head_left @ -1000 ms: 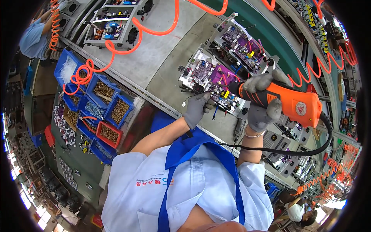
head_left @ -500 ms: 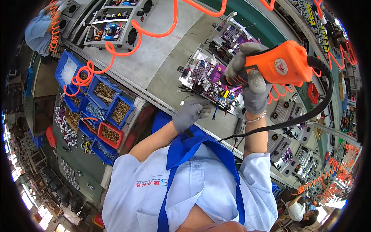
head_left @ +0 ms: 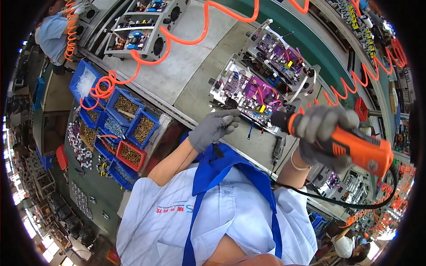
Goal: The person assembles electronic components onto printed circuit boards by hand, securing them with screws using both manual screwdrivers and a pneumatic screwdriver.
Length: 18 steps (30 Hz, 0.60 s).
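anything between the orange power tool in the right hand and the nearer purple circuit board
Nothing visible: the dark nose of the orange power tool, gripped by the right hand, points toward the right end of the nearer purple circuit board. Contact is unclear.

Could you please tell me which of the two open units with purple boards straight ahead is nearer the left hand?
The front unit, just past the left hand; the rear unit sits beyond it, farther from that hand.
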{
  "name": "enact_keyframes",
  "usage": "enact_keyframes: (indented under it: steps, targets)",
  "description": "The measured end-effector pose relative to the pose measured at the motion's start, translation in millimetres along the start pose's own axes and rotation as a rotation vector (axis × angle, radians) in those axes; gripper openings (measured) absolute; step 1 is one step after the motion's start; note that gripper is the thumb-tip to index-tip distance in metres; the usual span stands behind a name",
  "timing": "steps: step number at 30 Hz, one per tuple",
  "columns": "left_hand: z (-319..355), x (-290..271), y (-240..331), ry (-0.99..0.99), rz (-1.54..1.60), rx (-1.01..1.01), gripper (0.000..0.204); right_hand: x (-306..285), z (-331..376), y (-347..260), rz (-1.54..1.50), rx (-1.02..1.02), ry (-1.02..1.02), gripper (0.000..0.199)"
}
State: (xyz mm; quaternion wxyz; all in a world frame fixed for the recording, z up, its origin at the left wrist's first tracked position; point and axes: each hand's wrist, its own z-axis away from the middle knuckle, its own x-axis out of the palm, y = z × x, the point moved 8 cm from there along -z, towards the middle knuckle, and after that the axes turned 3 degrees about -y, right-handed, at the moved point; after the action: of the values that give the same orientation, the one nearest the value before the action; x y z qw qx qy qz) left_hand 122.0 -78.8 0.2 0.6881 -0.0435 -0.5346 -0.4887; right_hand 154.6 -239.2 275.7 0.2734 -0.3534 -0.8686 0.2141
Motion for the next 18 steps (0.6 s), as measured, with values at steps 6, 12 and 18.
enact_keyframes:
  steps: [6,12,18]
  targets:
    - [6.4,14.3,4.2,-0.002,0.033,-0.017,0.036,-2.7,37.2,-40.0,0.074,-0.113,0.221,0.063]
    - [-1.6,9.1,-10.2,-0.05,0.144,-0.073,0.034,-3.2,47.9,-48.9,0.119,-0.161,0.282,0.064]
    - [-3.3,9.1,-13.6,0.04,0.218,-0.115,0.035,-4.5,47.2,-42.2,0.123,-0.12,0.297,0.063]
